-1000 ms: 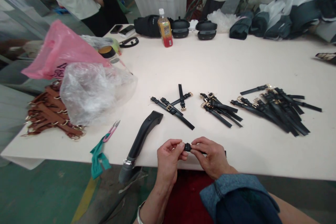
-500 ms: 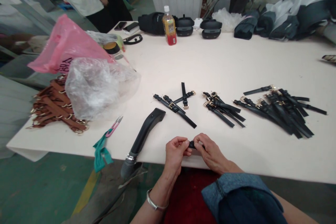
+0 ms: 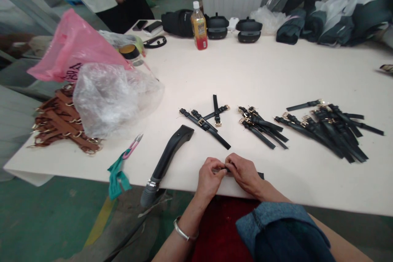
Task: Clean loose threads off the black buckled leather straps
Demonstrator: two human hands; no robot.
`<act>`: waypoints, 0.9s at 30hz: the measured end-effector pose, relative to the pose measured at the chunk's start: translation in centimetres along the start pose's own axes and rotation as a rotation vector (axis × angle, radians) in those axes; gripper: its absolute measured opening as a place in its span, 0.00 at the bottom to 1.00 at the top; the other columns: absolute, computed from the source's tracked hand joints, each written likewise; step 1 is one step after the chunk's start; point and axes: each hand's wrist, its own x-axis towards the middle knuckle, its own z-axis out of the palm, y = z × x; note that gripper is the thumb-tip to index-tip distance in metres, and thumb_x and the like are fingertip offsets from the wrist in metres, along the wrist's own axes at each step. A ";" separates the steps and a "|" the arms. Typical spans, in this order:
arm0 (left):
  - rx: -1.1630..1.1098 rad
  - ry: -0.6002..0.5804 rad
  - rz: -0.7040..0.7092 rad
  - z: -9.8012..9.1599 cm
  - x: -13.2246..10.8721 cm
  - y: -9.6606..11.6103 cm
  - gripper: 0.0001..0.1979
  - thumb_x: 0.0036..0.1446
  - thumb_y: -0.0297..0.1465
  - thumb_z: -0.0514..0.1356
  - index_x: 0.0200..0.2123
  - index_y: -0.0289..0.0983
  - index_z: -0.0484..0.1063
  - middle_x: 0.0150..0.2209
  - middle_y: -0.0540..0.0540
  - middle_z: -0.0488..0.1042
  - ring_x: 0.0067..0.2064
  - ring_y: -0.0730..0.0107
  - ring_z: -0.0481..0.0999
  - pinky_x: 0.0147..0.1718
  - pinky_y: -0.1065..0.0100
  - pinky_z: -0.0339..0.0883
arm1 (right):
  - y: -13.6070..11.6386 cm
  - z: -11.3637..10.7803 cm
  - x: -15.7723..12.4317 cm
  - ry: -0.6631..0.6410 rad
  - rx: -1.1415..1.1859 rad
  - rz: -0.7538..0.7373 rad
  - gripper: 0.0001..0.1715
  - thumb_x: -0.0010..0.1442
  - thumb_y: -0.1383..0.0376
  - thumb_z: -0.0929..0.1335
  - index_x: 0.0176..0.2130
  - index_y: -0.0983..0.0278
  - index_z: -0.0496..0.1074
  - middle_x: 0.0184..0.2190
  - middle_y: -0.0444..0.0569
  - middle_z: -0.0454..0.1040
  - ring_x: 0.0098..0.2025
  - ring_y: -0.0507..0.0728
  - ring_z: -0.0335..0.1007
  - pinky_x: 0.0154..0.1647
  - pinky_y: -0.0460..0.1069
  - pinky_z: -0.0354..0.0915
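Observation:
Close to the table's front edge, my left hand [image 3: 210, 175] and my right hand [image 3: 244, 172] pinch one black strap [image 3: 260, 175] between them. Its tail sticks out to the right from under my right hand; my fingers cover most of the rest. Beyond my hands lie a few crossed black buckle straps [image 3: 218, 134] with gold buckles. A small bunch of straps [image 3: 260, 127] is to their right, and a bigger pile of the same straps [image 3: 334, 135] lies farther right. Left of my hands rests a black hose nozzle [image 3: 170, 153].
Pink-handled thread snips [image 3: 132, 147] with a teal cloth strip [image 3: 116, 178] lie at the left edge. Brown straps [image 3: 61, 125], a clear plastic bag [image 3: 107, 98] and a pink bag [image 3: 76, 49] stand behind. A drink bottle [image 3: 199, 28] and black cases [image 3: 249, 30] are at the back.
My hands have come closer together on the strap, and my fingers now cover its middle. The strap's tail now shows right of my right hand. The view has shifted slightly.

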 end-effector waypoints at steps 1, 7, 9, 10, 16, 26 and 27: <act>0.022 -0.006 0.008 0.0 0.1 -0.1 0.04 0.43 0.23 0.62 0.23 0.36 0.75 0.33 0.47 0.69 0.35 0.70 0.70 0.34 0.68 0.64 | 0.1 0.1 0.0 -0.007 -0.004 -0.016 0.07 0.66 0.63 0.59 0.36 0.60 0.63 0.33 0.43 0.68 0.34 0.54 0.64 0.35 0.48 0.56; 0.116 0.030 0.027 0.0 0.5 -0.7 0.06 0.44 0.20 0.58 0.20 0.36 0.69 0.29 0.49 0.67 0.31 0.71 0.68 0.34 0.68 0.61 | 0.3 0.7 -0.6 -0.012 -0.040 -0.029 0.06 0.65 0.63 0.60 0.37 0.60 0.63 0.34 0.45 0.68 0.36 0.55 0.64 0.37 0.49 0.58; 0.127 0.054 0.027 0.1 0.4 -1.0 0.06 0.45 0.21 0.57 0.21 0.36 0.68 0.28 0.49 0.67 0.32 0.70 0.68 0.34 0.68 0.61 | 0.3 1.0 -0.8 0.014 -0.031 -0.038 0.05 0.64 0.62 0.61 0.38 0.61 0.64 0.35 0.46 0.69 0.37 0.56 0.65 0.39 0.49 0.59; 0.125 0.061 0.024 0.1 0.4 -1.1 0.05 0.46 0.22 0.57 0.22 0.36 0.67 0.28 0.49 0.67 0.32 0.70 0.68 0.34 0.68 0.61 | 0.3 1.1 -0.9 0.032 -0.027 -0.044 0.06 0.64 0.61 0.62 0.38 0.61 0.64 0.36 0.47 0.69 0.38 0.56 0.65 0.39 0.50 0.59; 0.018 -0.058 -0.004 0.4 0.0 -1.6 0.04 0.53 0.31 0.52 0.28 0.36 0.64 0.35 0.47 0.73 0.23 0.76 0.68 0.24 0.71 0.64 | 0.7 1.2 -1.3 0.093 0.046 -0.073 0.05 0.59 0.62 0.66 0.36 0.61 0.66 0.33 0.46 0.71 0.36 0.56 0.66 0.38 0.50 0.60; 0.129 -0.175 0.173 -1.9 0.5 0.3 0.03 0.49 0.27 0.56 0.25 0.36 0.67 0.30 0.49 0.68 0.36 0.69 0.68 0.35 0.70 0.62 | -0.7 1.1 -0.9 0.140 0.222 -0.092 0.04 0.56 0.64 0.66 0.31 0.61 0.65 0.28 0.43 0.68 0.32 0.54 0.63 0.35 0.48 0.59; 0.146 -0.183 0.182 -2.0 0.6 0.4 0.03 0.49 0.26 0.56 0.25 0.36 0.67 0.30 0.49 0.68 0.35 0.70 0.68 0.34 0.70 0.62 | -0.8 1.0 -0.8 0.139 0.229 -0.074 0.03 0.55 0.65 0.66 0.31 0.61 0.65 0.27 0.43 0.68 0.31 0.53 0.63 0.34 0.48 0.59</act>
